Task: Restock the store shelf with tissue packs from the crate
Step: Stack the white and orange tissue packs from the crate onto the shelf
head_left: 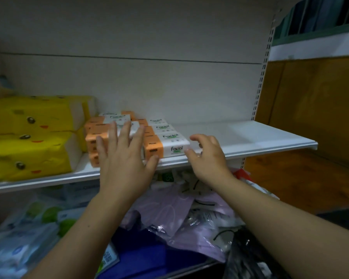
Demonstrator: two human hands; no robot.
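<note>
Several orange-and-white "Facial" tissue packs (165, 147) stand stacked on the white shelf (260, 137), left of its middle. My left hand (123, 158) is spread with straight fingers against the front of the left stack. My right hand (206, 154) hovers at the right end of the front pack, fingers loosely curled and holding nothing. The crate is not in view.
Large yellow cartoon-face tissue bundles (32, 137) fill the shelf's left end. The right half of the shelf is bare up to a slotted upright (260, 77). Below lie bagged goods: purple packs (179, 214), blue-white wipes (18, 238). A wooden panel (314, 101) stands at right.
</note>
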